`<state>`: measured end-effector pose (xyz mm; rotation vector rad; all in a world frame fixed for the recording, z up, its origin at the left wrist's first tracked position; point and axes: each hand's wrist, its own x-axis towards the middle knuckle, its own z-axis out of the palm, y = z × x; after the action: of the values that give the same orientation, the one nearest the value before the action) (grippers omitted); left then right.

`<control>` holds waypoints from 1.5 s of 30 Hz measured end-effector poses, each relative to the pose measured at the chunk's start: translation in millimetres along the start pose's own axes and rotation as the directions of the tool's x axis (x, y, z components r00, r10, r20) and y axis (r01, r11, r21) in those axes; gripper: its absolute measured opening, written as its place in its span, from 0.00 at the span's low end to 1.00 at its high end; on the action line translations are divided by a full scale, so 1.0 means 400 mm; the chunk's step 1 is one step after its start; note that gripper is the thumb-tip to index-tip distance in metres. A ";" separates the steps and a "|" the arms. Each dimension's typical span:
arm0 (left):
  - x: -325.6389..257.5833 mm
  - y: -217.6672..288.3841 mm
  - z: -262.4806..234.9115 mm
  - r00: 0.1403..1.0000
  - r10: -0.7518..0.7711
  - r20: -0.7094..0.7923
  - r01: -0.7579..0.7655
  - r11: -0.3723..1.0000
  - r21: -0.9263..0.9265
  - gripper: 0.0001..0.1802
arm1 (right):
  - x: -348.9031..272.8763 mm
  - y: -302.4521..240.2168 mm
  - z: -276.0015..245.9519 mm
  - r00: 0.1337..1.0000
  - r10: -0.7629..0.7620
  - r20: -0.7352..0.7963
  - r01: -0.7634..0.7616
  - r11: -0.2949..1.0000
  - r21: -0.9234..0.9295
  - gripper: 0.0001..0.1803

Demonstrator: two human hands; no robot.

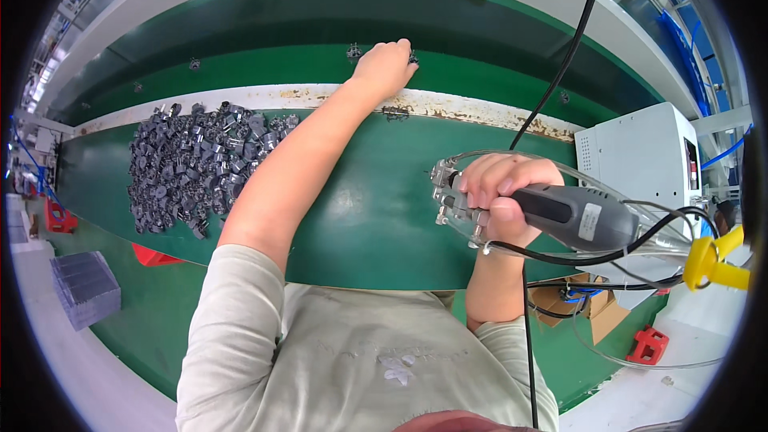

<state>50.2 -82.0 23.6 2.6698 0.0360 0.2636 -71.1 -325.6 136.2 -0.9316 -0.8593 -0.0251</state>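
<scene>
My left hand reaches over the white ledge to the far green belt. Its fingers are closed at a small dark part, mostly hidden behind them. Another small dark metal part lies on the belt, just left of that hand. In my right hand is a grey electric screwdriver, held over the green table with the fingers wrapped round its front. A metal head with a clear tube sits at the tool's front end, pointing left.
A heap of small dark parts covers the table's left side. Several more parts lie spaced along the belt. A white machine box stands at the right. Black cables hang near the tool, and a cardboard box sits below.
</scene>
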 end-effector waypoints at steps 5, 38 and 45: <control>-0.257 0.105 -0.165 0.974 0.205 0.101 -0.176 0.954 -0.242 0.17 | -0.001 -0.006 -0.001 0.995 -0.003 -0.100 0.003 1.000 0.006 0.17; -0.479 0.089 -0.088 0.926 0.378 0.028 -0.339 0.859 -0.383 0.15 | -0.009 0.007 0.037 0.984 0.168 0.051 -0.167 0.986 -0.024 0.17; -0.478 0.090 -0.085 0.925 0.380 0.016 -0.345 0.856 -0.385 0.15 | -0.010 0.007 0.036 0.986 0.154 0.068 -0.151 0.987 -0.048 0.17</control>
<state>-144.6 -112.7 35.1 2.2812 -0.5053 0.2368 -82.0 -314.8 135.7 -1.0416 -0.8540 0.1234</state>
